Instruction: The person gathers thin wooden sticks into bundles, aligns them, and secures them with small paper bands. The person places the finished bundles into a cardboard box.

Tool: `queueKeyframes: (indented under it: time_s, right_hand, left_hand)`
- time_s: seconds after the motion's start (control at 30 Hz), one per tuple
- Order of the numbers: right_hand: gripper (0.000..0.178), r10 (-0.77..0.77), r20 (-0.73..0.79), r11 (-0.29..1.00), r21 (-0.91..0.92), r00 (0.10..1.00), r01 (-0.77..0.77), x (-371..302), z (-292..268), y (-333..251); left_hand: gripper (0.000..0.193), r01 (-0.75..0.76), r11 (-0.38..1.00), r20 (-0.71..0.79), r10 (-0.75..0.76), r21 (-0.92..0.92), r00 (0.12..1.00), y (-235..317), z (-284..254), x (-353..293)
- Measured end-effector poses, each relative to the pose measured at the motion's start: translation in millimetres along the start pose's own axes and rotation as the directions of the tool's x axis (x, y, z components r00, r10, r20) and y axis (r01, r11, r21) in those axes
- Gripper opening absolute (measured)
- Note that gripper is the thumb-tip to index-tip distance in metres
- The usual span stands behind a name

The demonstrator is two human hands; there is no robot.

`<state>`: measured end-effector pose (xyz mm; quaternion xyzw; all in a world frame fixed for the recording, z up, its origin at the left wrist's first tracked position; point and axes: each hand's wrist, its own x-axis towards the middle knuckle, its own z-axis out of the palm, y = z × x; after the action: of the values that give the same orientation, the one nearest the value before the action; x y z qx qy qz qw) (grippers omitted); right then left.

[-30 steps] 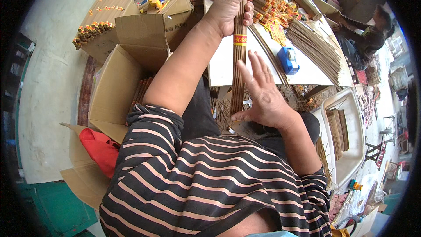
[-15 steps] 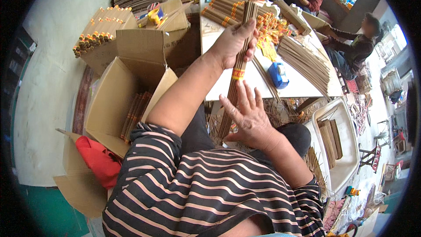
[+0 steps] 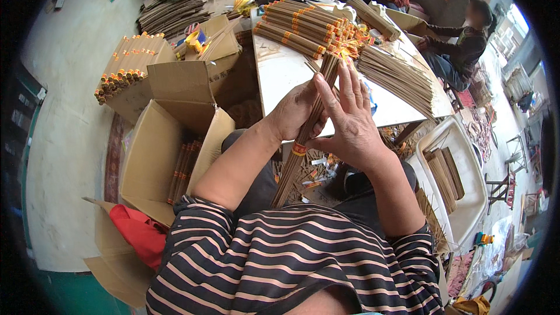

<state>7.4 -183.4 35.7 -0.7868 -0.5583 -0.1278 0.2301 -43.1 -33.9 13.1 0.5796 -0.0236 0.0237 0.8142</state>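
A slim bundle of brown incense sticks (image 3: 283, 179) slants up and away from my lap, with a red and yellow paper band (image 3: 299, 149) around it. My left hand (image 3: 294, 109) is wrapped around the bundle above that band. Against the bundle's upper right side lies my right hand (image 3: 354, 125), its fingers stretched upward and its thumb near the band. Both hands are over the near edge of the white table (image 3: 281, 94). Behind my right fingers a blue tape dispenser (image 3: 374, 105) is mostly hidden.
Banded bundles (image 3: 300, 20) and loose sticks (image 3: 396, 79) lie on the table. An open cardboard box (image 3: 149, 146) at my left holds several bundles; more bundles (image 3: 131, 61) are stacked beyond. A white tub (image 3: 475, 166) stands at my right. Several people (image 3: 466, 46) sit around the table.
The bundle and my left hand have come lower and nearer to me. My right hand has moved from beside the band up to the bundle's upper part.
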Motion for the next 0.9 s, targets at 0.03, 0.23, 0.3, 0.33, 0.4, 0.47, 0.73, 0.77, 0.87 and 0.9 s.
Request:
queueKeyframes:
  time_s: [0.03,0.23,0.3,0.33,0.4,0.47,0.73,0.77,0.87,0.9]
  right_hand:
    - [0.113,-0.001,0.001,1.0,-0.017,1.0,0.001,0,1,0]
    - [0.123,0.143,-0.13,0.803,0.595,0.981,-0.038,-11,17,9]
    - [0.105,0.166,0.094,0.31,0.94,0.982,-0.143,-9,29,2]
    - [0.09,0.238,0.181,0.259,0.935,0.954,-0.241,-12,42,0]
    - [0.049,0.336,0.301,0.073,0.936,0.892,-0.343,-13,59,-6]
    - [0.032,0.425,0.197,0.285,0.898,0.883,-0.337,-15,67,-6]
    - [0.025,0.257,0.5,0.122,0.832,0.827,-0.541,-21,47,0]
    - [0.026,0.322,0.387,0.258,0.842,0.864,-0.473,-19,50,1]
    - [0.029,0.453,0.103,0.583,0.718,0.886,-0.381,-6,60,6]
    - [0.028,0.488,0.067,0.606,0.691,0.87,-0.393,1,56,7]
  left_hand:
    - [0.062,-0.01,1.0,0.0,0.01,-0.007,1.0,-1,1,-1]
    - [0.055,-0.056,0.989,-0.039,0.052,-0.138,0.998,4,2,4]
    - [0.061,-0.116,0.98,-0.035,0.112,-0.164,0.993,9,6,10]
    - [0.059,-0.147,0.967,0.0,0.15,-0.206,0.989,7,8,14]
    - [0.041,-0.215,0.955,-0.048,0.209,-0.205,0.977,7,16,14]
    - [0.026,-0.266,0.961,-0.168,0.25,-0.079,0.954,10,22,17]
    - [0.023,-0.27,0.892,0.065,0.313,-0.364,0.947,48,19,20]
    - [0.023,-0.297,0.9,0.012,0.317,-0.32,0.948,51,21,21]
    - [0.026,-0.41,0.905,-0.198,0.385,-0.111,0.902,54,32,29]
    - [0.027,-0.441,0.896,-0.228,0.418,-0.057,0.879,56,35,31]
